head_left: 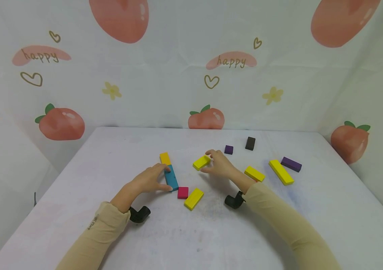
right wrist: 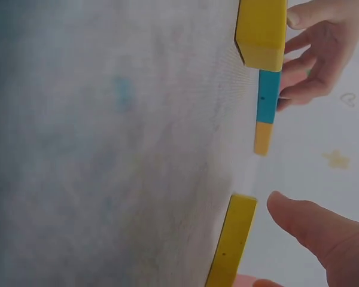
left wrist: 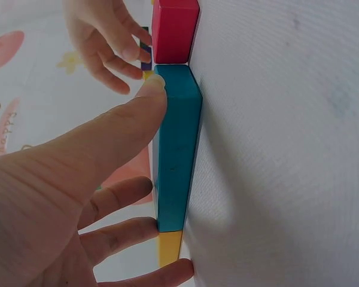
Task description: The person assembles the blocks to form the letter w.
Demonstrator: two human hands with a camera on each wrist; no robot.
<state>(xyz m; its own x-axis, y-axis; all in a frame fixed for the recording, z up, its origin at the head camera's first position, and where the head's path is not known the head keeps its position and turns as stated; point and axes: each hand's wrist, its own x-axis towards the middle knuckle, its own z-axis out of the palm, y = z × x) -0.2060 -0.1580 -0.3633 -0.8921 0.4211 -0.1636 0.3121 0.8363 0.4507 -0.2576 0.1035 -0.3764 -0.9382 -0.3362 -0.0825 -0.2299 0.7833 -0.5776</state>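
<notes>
My left hand [head_left: 149,179] spans a blue block [head_left: 172,179] lying flat on the table. In the left wrist view its thumb meets the block's upper edge near one end, and the other fingers stretch loosely beside the far end. An orange block [head_left: 165,158] adjoins the blue one at the back; a red block [head_left: 183,192] sits at its front end. Above a yellow block [head_left: 201,162] hovers my right hand [head_left: 221,165], thumb and fingers apart. The right wrist view shows a gap between the thumb and that yellow block [right wrist: 233,242].
A second yellow block [head_left: 194,199] lies beside the red one. Toward the right are a short yellow block [head_left: 254,174], a long yellow block [head_left: 281,172] and a purple block [head_left: 291,164]. Farther back lie a small purple block [head_left: 229,150] and a black block [head_left: 250,143].
</notes>
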